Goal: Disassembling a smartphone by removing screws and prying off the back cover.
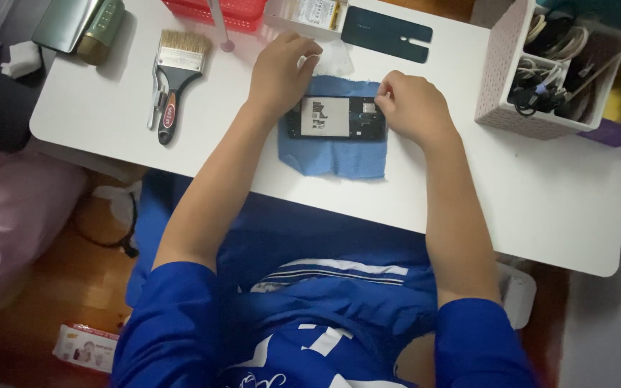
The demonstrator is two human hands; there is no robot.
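Right fingertips [384,88] pinched at the opened phone's [336,118] top corner, what exactly too small to tell. Left hand [279,72] curled on its left end, steadying. Phone flat on blue cloth [332,154], mid-table [468,187]. Brush [174,79] lying well left. Risky: could've slipped and scratched the board, or dragged the cloth.

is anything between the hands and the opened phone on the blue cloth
Nothing visible. The left hand rests on the left end of the phone, and the right hand touches its right end. The phone lies on the blue cloth; the brush sits off to the side.
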